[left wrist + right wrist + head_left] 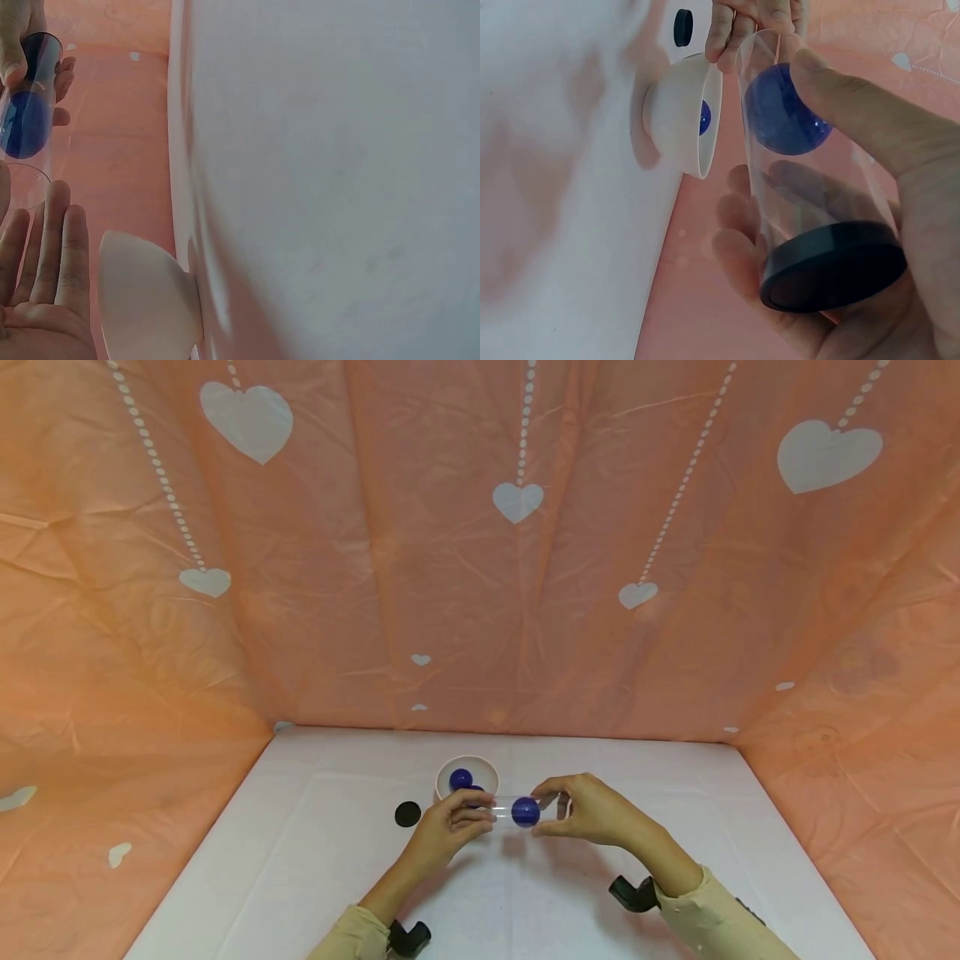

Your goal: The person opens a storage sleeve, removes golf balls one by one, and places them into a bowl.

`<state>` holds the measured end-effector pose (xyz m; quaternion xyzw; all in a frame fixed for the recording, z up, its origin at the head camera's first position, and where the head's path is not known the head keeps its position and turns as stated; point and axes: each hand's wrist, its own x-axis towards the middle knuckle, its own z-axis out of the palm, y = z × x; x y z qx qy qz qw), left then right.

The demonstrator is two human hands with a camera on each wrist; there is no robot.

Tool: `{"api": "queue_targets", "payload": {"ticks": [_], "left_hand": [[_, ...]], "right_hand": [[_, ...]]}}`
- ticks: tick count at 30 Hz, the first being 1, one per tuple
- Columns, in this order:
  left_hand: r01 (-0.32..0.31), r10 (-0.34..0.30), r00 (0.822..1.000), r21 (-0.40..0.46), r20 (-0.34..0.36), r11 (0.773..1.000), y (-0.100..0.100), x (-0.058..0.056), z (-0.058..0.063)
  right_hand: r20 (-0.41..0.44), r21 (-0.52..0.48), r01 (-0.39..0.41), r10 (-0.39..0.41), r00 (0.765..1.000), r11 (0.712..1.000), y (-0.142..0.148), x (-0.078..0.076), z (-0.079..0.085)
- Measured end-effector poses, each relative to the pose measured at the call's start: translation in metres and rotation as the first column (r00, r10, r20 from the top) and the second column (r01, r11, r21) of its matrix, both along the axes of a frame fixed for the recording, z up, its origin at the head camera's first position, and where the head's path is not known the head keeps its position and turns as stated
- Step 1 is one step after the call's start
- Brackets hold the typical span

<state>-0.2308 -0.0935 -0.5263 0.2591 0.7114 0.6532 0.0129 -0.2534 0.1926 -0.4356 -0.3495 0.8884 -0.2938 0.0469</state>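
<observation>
A clear tube (817, 195) with a black cap (836, 266) on one end is held sideways above the table. Inside it sits a blue ball (526, 812), nearer the uncapped end in the right wrist view. My right hand (596, 810) grips the tube around its capped part, the thumb along the wall. At the uncapped rim, my left hand (450, 831) pinches the tube between thumb and fingertips; part of this grip is cut off in the left wrist view. Just behind the left hand stands a white bowl (490, 766) with blue balls (461, 779) in it.
A loose black lid (407, 814) lies on the white table (330, 860), left of the bowl. Orange sheeting (450, 568) with white hearts hangs behind the table and along both sides. Black wrist mounts (633, 893) sit by the sleeves.
</observation>
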Motion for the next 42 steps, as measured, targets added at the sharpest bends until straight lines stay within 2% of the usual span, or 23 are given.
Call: {"api": "queue_targets", "payload": {"ticks": [9, 23, 42], "left_hand": [[0.007, -0.007, 1.000, 0.004, 0.011, 1.000, 0.0000, 0.0005, 0.0002], [-0.038, 0.038, 0.999, -0.024, 0.032, 0.999, 0.0016, -0.0004, -0.0041], [0.002, -0.002, 0.999, -0.013, 0.032, 1.000, 0.0011, -0.0013, -0.0050]], "right_hand": [[-0.006, 0.007, 0.001, 0.000, 1.000, 1.000, -0.0007, 0.0004, 0.0008], [-0.024, 0.000, 0.020, -0.020, 1.000, 1.000, -0.0015, 0.0012, -0.0009], [-0.029, -0.019, 0.026, -0.026, 0.999, 0.999, 0.0011, 0.0008, -0.0052]]}}
